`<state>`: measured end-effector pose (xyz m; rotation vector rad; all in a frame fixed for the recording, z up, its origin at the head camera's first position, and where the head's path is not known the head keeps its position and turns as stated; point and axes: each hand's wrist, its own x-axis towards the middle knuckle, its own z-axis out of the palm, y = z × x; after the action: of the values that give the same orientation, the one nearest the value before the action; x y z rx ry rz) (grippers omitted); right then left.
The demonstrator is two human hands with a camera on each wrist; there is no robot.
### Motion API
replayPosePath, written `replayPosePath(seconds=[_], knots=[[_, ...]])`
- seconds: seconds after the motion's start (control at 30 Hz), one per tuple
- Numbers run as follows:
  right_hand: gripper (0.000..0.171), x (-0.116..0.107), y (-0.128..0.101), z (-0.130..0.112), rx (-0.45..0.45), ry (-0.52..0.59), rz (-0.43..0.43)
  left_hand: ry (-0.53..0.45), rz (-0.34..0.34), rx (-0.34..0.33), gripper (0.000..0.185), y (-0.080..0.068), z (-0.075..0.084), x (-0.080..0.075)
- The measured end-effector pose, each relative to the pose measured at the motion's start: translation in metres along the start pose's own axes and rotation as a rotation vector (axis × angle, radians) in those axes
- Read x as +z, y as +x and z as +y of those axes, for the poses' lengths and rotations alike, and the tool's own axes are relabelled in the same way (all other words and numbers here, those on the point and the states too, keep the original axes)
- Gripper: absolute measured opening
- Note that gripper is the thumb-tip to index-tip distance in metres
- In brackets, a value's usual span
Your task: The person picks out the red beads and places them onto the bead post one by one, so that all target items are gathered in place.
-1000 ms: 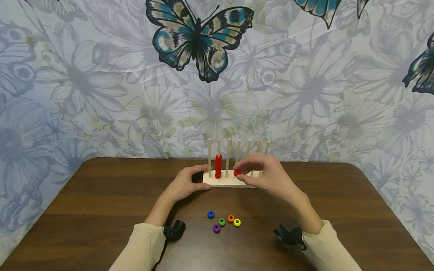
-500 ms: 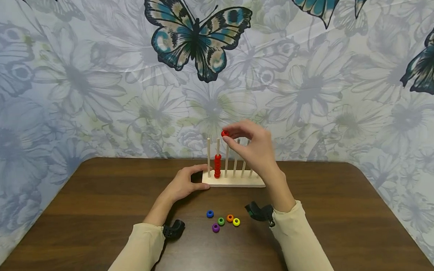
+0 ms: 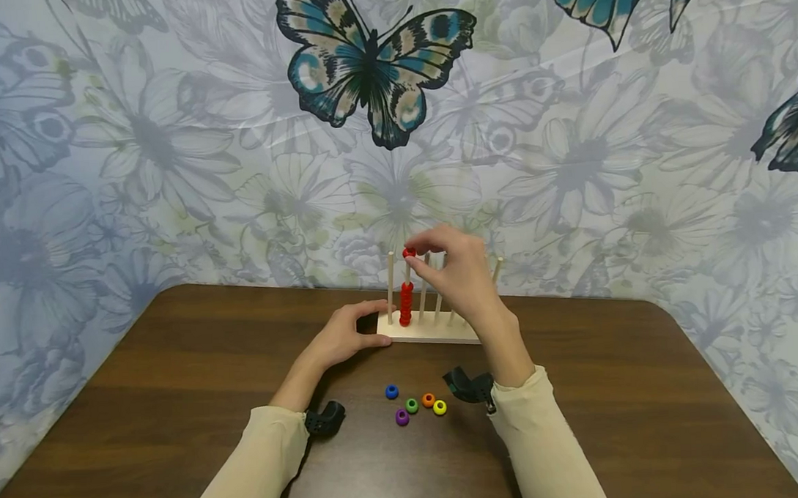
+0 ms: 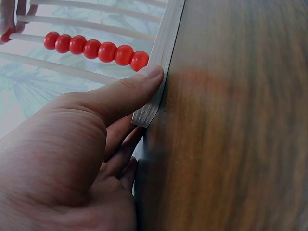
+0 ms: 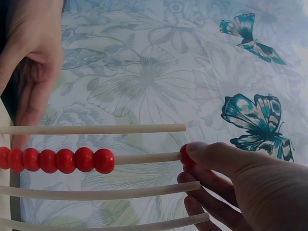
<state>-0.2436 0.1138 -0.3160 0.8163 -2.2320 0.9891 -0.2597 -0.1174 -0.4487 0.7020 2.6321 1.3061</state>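
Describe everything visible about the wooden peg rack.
The wooden peg rack is a pale, flat base with a row of thin upright dowels, standing at the far middle of the brown table. Six red beads are stacked on its second dowel from the left. The left hand grips its left end; the right hand pinches a red bead at that dowel's tip.

Looks like a home corner or staged recording nook: dark wood-grain table (image 3: 180, 403) pushed into a corner, walls draped in a floral fabric backdrop (image 3: 138, 155) printed with big teal butterflies (image 3: 376, 63). Wooden peg toy (image 3: 428, 328) on the table.
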Motion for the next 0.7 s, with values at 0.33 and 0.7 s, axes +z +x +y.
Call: replayPosePath(seconds=[0.33, 0.7], knots=[[0.02, -0.007, -0.012, 0.006, 0.052, -0.076, 0.074, -0.007, -0.009, -0.004, 0.062, 0.002, 0.0, 0.008], [0.027, -0.039, -0.049, 0.026, 0.1, -0.137, 0.308, 0.009, -0.001, -0.019, 0.063, -0.003, -0.005, 0.002]])
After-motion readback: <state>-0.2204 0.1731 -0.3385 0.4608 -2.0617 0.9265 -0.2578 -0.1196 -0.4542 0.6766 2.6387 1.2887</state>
